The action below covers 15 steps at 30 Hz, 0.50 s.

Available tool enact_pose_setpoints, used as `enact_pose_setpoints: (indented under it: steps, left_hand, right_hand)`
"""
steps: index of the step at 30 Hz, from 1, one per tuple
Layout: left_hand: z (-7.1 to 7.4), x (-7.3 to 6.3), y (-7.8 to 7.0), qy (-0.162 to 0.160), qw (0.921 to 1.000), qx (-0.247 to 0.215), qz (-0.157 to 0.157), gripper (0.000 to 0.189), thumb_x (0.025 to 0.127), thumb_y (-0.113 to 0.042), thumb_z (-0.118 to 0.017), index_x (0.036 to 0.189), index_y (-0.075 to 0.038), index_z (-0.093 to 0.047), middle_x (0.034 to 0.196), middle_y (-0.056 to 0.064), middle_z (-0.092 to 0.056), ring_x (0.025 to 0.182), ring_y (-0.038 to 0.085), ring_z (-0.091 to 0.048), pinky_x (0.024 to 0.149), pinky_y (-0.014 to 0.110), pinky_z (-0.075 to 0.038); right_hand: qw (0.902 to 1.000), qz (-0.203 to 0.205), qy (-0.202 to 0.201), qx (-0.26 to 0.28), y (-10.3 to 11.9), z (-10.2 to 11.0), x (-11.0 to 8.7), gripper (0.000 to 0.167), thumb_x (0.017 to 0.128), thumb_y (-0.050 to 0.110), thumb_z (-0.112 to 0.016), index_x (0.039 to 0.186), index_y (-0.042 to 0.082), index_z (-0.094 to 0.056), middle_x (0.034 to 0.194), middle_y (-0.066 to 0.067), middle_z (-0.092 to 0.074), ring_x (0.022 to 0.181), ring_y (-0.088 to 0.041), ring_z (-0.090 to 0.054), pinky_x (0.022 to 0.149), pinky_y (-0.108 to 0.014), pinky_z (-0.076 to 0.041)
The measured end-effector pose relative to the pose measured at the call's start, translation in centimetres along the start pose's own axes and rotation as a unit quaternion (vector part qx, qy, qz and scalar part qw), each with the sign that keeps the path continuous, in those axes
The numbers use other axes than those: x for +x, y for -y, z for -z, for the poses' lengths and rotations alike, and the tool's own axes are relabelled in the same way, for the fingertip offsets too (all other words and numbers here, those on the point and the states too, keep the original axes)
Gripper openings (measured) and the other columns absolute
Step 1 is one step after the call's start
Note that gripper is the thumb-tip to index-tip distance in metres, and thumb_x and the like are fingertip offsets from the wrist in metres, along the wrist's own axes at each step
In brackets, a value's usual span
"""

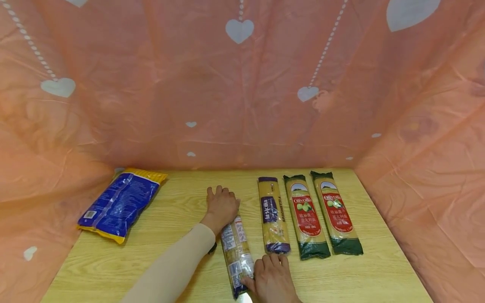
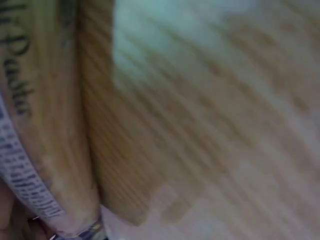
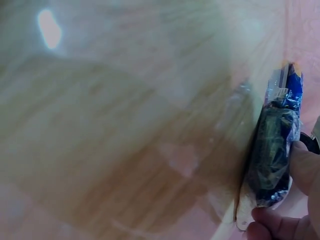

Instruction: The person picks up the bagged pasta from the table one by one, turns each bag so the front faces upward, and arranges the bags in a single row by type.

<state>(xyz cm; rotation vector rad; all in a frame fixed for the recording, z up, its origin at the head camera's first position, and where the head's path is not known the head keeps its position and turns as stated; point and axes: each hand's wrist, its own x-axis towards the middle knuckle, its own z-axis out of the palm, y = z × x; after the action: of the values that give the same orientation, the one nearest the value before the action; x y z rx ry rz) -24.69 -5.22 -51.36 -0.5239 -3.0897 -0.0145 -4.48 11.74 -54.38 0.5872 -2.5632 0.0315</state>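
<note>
A clear spaghetti pack [image 1: 236, 248] with pale printed labels and a dark blue end lies tilted on the table. My left hand [image 1: 221, 209] grips its far end from above, covering that tip. In the left wrist view the pack [image 2: 55, 125] runs down the left edge, with blurred fingers [image 2: 12, 215] by its end. At the near end my right hand [image 1: 273, 280] holds the pack, its thumb on the blue corner. In the right wrist view the thumb and fingertips of the right hand [image 3: 295, 195] touch the wrapped end of the pack [image 3: 272, 155].
Right of the held pack, a purple-banded spaghetti pack [image 1: 270, 223] and two green-ended Olivoila packs, one nearer [image 1: 307, 219] and one farther right [image 1: 337, 214], lie side by side. A blue and yellow bag [image 1: 119, 204] lies at the left. Pink cloth [image 1: 242, 105] encloses the wooden table [image 1: 379, 277].
</note>
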Motion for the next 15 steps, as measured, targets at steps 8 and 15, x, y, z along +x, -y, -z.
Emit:
enact_pose_setpoints:
  steps: [8,15]
  left_hand:
    - [0.0,-0.2,0.5,-0.082,0.9958,-0.031,-0.026,0.040,0.115,-0.034,-0.043,0.111,-0.001,-0.064,0.108,0.018,-0.060,0.113,0.041,-0.054,0.109,0.069,-0.037]
    - [2.2,0.0,1.4,-0.212,0.9678,-0.114,-0.073,0.027,0.114,-0.026,-0.046,0.107,-0.002,-0.059,0.108,0.019,-0.057,0.108,0.040,-0.049,0.112,0.068,-0.029]
  right_hand:
    - [0.9998,0.003,-0.001,0.020,-0.1,0.1,0.1,0.059,0.095,0.072,-0.060,0.071,0.021,-0.043,0.071,0.006,-0.041,0.072,-0.016,-0.047,0.071,-0.036,-0.034]
    - [0.9986,0.010,-0.049,0.020,-0.8,0.6,1.1,0.057,0.102,0.068,-0.052,0.075,0.018,-0.051,0.073,0.002,-0.050,0.072,-0.018,-0.049,0.071,-0.036,-0.034]
